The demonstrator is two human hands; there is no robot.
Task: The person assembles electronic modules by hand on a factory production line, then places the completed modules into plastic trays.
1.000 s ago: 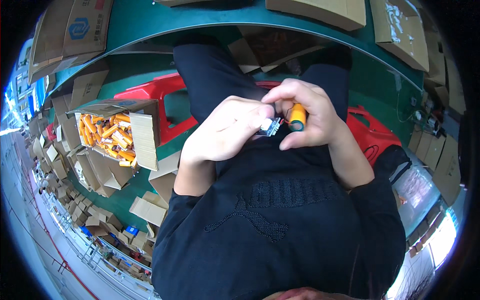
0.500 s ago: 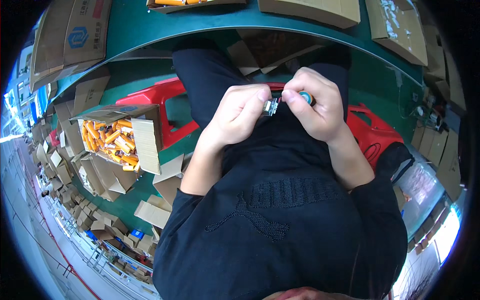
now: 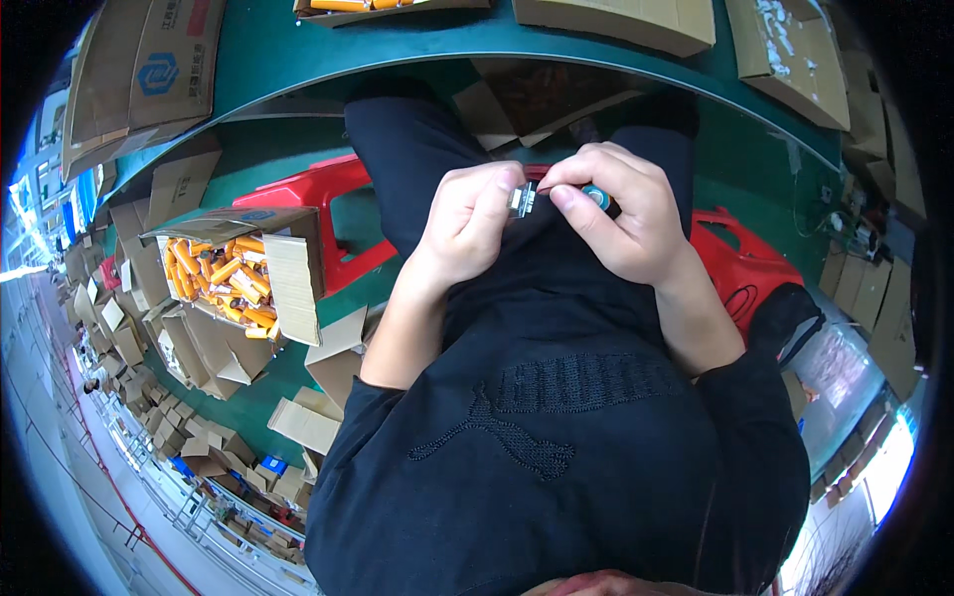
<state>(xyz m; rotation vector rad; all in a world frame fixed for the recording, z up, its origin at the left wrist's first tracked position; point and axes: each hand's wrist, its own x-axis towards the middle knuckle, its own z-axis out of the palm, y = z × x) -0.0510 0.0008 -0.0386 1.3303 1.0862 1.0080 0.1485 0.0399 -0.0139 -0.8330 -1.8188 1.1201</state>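
My left hand (image 3: 475,223) and my right hand (image 3: 618,211) meet over my lap, above dark trousers. Between their fingertips they pinch a small metal part (image 3: 521,200) that joins a small cylinder with a blue end (image 3: 596,196), which my right fingers mostly cover. The left thumb and forefinger press on the metal part. The orange body seen earlier is hidden inside my right hand.
An open cardboard box (image 3: 288,273) full of orange cylinders (image 3: 214,278) stands at my left beside a red plastic stool (image 3: 328,199). A green table edge (image 3: 417,45) with cardboard boxes (image 3: 616,20) curves above. Flattened cartons (image 3: 298,422) litter the green floor.
My hands have risen and closed in on the piece. The orange cylinder that showed in my right hand is now covered by the fingers, with only a blue end showing.
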